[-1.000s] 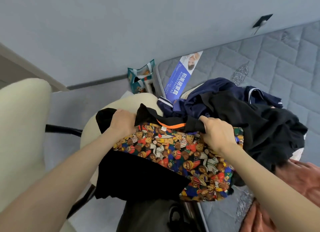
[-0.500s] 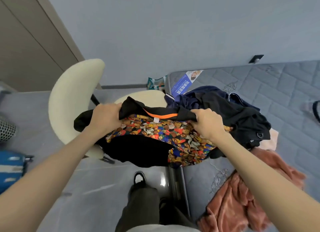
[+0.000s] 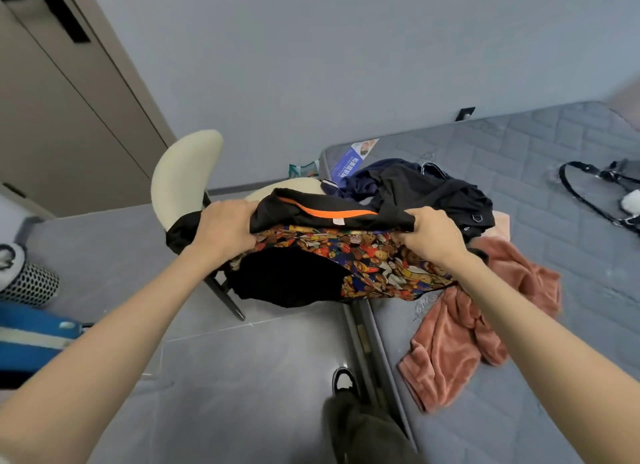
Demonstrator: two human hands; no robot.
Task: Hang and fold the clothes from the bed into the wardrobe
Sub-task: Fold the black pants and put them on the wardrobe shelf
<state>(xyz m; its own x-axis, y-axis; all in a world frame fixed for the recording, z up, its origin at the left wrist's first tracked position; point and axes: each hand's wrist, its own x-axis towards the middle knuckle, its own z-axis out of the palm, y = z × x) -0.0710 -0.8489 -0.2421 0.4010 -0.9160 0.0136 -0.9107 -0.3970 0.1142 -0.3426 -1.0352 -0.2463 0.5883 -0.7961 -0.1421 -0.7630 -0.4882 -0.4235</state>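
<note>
Arms outstretched, left hand [image 3: 225,228] and right hand [image 3: 434,237] apparently clenched.

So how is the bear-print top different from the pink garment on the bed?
The bear-print top is black with a busy pattern; the pink garment is plain. The left hand and right hand grip the top; the pink garment lies crumpled on the mattress. Neither is folded.

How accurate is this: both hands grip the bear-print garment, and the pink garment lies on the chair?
One error. The pink garment lies on the mattress, not the chair, as the head view shows. The left hand and right hand do grip the bear-print garment.
</note>
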